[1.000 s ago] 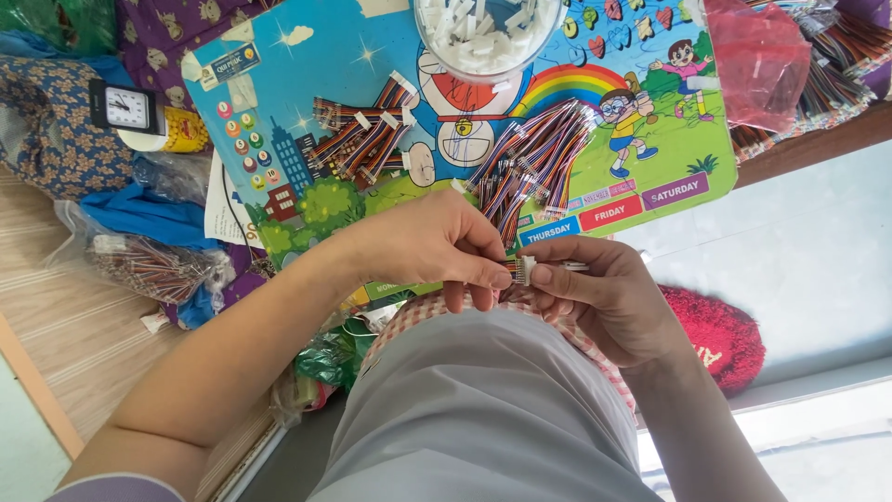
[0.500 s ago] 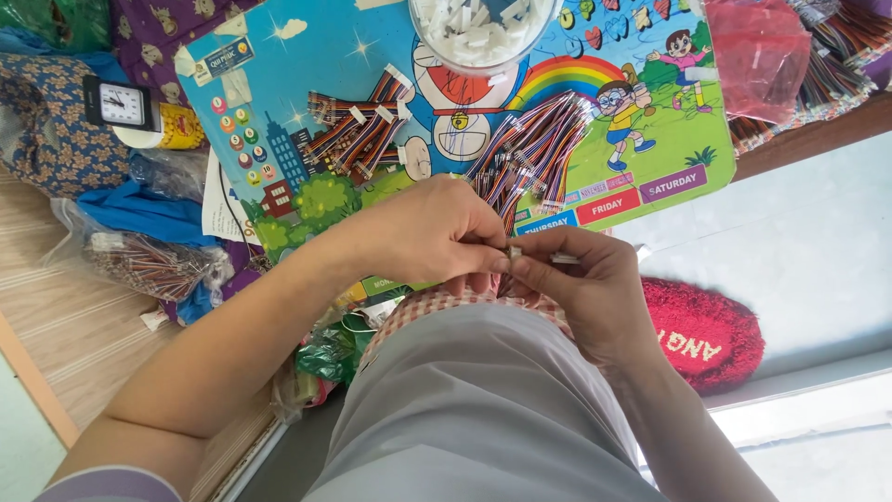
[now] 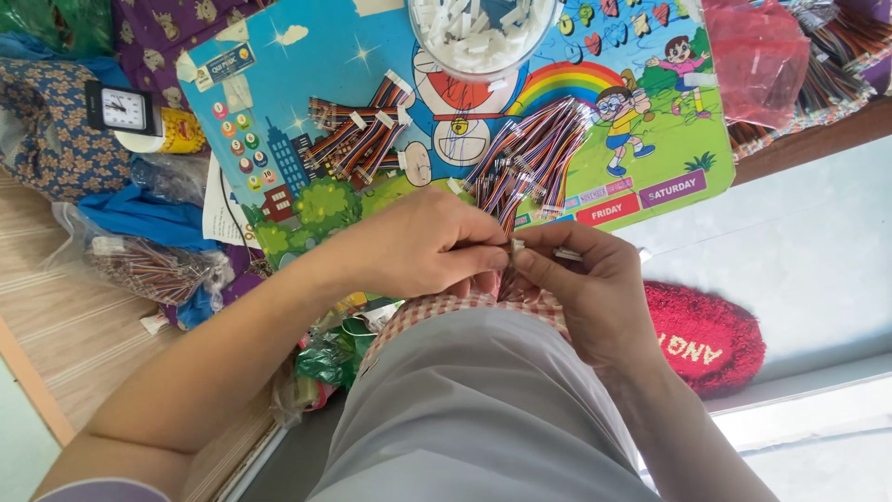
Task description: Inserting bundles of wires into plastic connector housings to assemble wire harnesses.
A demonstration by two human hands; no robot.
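Left hand [image 3: 423, 246] pinches the wire bundle [image 3: 506, 200]; right hand [image 3: 595, 284] pinches a white connector [image 3: 567, 254] at the bench's near edge. Advise aligning squarely, pressing gently.

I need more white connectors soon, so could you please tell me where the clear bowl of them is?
In the head view, the clear bowl sits at the top centre, on the colourful cartoon board, just above the loose wire bundle.

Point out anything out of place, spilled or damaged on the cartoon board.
Nothing stands out. The loose multicoloured wire bundle, the white-tipped wire pile and the clear tub of white connectors sit tidily; both hands pinch a small white connector.
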